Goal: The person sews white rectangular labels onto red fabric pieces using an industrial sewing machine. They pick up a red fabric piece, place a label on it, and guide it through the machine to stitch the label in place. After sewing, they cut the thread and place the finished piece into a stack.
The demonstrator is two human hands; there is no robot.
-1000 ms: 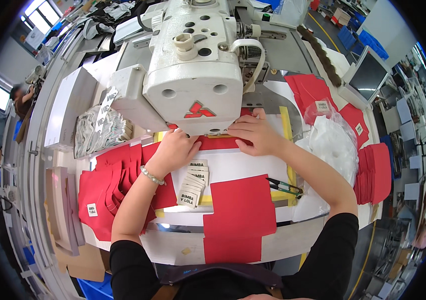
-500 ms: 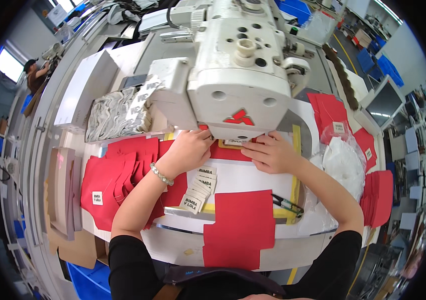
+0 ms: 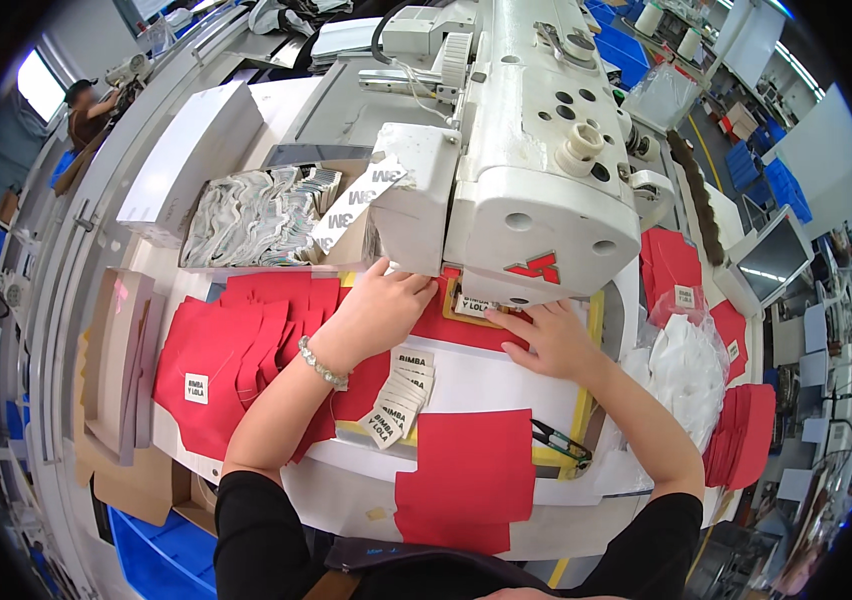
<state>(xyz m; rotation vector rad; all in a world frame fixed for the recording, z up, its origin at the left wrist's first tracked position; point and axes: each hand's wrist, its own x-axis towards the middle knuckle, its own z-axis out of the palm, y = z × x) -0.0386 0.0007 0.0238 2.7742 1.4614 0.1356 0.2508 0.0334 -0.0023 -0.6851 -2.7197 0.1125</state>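
A white sewing machine head (image 3: 546,215) stands over a red fabric piece (image 3: 443,322) lying on the white work plate. Under the head, a small yellow frame (image 3: 454,306) surrounds a pale printed label (image 3: 473,304). My left hand (image 3: 378,312), with a beaded bracelet at its wrist, rests with extended fingers at the fabric's left side, just left of the head. At the frame's right, my right hand (image 3: 551,340) lies with its fingers spread, the fingertips by the label. Nothing shows gripped in either hand. Between my forearms lie a fanned row of labels (image 3: 402,398) and another red piece (image 3: 466,480).
Red fabric pieces (image 3: 216,345) are heaped left, behind them a box of folded labels (image 3: 256,222) and a white box (image 3: 191,160). Thread snips (image 3: 561,443) lie by the plate's right edge. Farther right are a plastic bag (image 3: 688,365) and stacked red pieces (image 3: 741,435).
The view has shifted, so the machine appears farther right. My right fingers have drawn back from the frame, and more of the label shows. My left hand stays at the fabric.
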